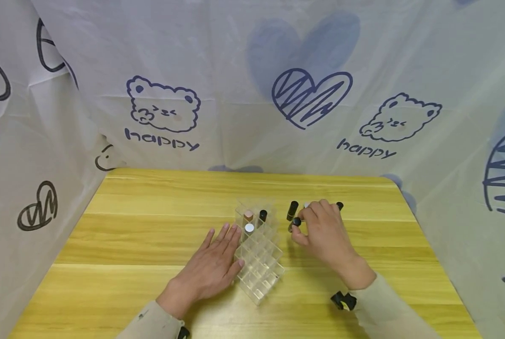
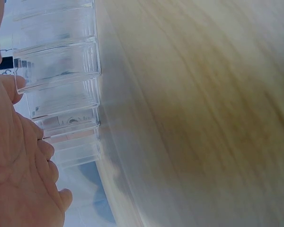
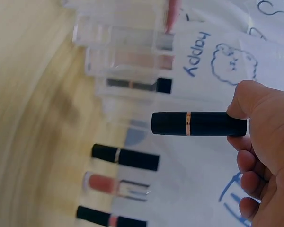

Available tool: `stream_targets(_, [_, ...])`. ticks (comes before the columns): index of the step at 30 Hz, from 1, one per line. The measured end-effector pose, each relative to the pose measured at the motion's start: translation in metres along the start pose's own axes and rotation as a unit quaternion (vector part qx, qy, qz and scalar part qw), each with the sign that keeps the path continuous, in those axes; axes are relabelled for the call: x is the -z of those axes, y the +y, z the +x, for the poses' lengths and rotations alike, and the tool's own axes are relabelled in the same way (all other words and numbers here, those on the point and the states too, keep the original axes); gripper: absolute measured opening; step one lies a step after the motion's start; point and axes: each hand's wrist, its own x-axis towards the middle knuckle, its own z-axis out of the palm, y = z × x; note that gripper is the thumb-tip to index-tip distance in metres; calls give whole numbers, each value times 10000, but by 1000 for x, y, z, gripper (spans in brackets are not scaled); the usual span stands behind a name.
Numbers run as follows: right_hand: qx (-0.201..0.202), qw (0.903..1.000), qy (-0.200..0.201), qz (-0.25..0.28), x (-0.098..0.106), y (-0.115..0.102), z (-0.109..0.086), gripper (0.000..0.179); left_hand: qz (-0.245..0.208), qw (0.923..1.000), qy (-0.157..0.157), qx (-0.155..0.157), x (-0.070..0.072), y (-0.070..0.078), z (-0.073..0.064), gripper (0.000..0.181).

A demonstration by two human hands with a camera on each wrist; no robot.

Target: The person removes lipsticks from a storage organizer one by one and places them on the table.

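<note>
Between thumb and fingertips, my right hand [image 1: 326,235] pinches one end of a black lipstick tube [image 3: 199,124] with a thin gold band. The tube is held to the right of a clear lipstick organizer [image 1: 258,270], above the table. My left hand [image 1: 206,268] rests along the organizer's left side, its fingers extended and fingertips against the wall. In the organizer's far compartments stand a white-topped tube [image 1: 249,228], a pinkish-topped tube [image 1: 248,215] and a black lipstick [image 1: 263,215]. The nearer compartments show clear plastic only.
Beyond the held tube, a black lipstick [image 3: 125,157], a clear-capped pink lip tube [image 3: 116,185] and another black lipstick [image 3: 111,217] stand in a row on the wooden table [image 1: 150,197]. A printed cloth [image 1: 235,56] hangs behind the table and along its sides.
</note>
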Motion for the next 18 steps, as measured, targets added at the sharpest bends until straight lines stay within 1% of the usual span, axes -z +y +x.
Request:
stream_targets(7, [-152,9998,-107,-52,-14,12,-11,26,-15,10000,10,16,1,1,0,73])
stream_targets(12, [-260,9995,-204,0,-26,15,-16,26,-51,10000,6,31,2,1,0,72])
stream_targets(18, [-440,9980,-441,62,-35,15,-20,26,-52,10000,-34,58,2,1,-1,73])
